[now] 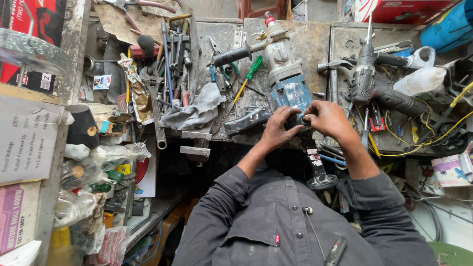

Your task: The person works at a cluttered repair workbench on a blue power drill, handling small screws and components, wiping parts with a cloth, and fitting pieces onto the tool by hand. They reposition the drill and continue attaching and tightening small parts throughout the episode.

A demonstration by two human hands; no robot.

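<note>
A large power drill with a blue and grey metal body (288, 81) lies on the metal workbench (315, 42), its black side handle pointing left. Both hands work at its near end. My left hand (281, 129) curls around the rear of the blue housing, fingers closed on it. My right hand (327, 118) pinches a small dark part against the same end. A black handle cover (248, 119) lies just left of my left hand. What the fingertips grip is partly hidden.
A grey rag (194, 109), wrenches, pliers and a green screwdriver (249, 75) crowd the bench on the left. A hammer (333, 74), a second black drill (369, 81) and yellow wires (433, 135) lie on the right. Boxes and bags fill shelves at far left.
</note>
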